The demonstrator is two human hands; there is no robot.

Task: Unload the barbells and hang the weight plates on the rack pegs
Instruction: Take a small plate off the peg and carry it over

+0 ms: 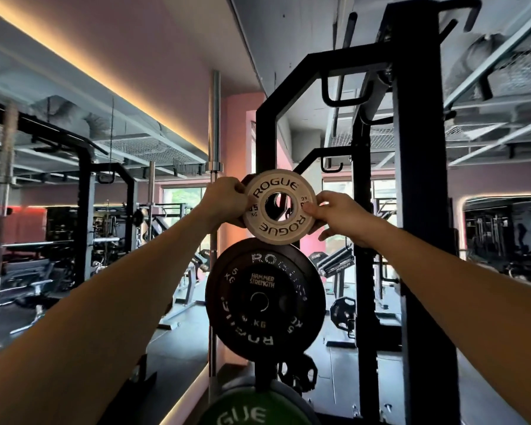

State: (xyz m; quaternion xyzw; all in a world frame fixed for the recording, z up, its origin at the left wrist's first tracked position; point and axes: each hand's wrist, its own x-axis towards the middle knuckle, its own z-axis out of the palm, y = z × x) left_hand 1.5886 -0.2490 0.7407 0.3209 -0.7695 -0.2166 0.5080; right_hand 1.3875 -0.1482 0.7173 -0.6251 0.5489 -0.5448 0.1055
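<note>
I hold a small white Rogue weight plate (279,207) upright in front of the black rack upright (265,139), at about head height. My left hand (224,199) grips its left rim and my right hand (339,214) grips its right rim. Through the plate's centre hole I see dark metal, but I cannot tell whether a peg passes through it. Directly below hangs a black 5 kg plate (265,302) on the rack, its top edge touching or nearly touching the white plate. A green plate (252,409) hangs lower still, partly cut off by the frame.
A thick black rack post (417,210) stands close on the right. A steel barbell (214,124) stands upright just left of the plates. Behind are more racks, benches (31,277) and a small black plate (343,314) on the floor side.
</note>
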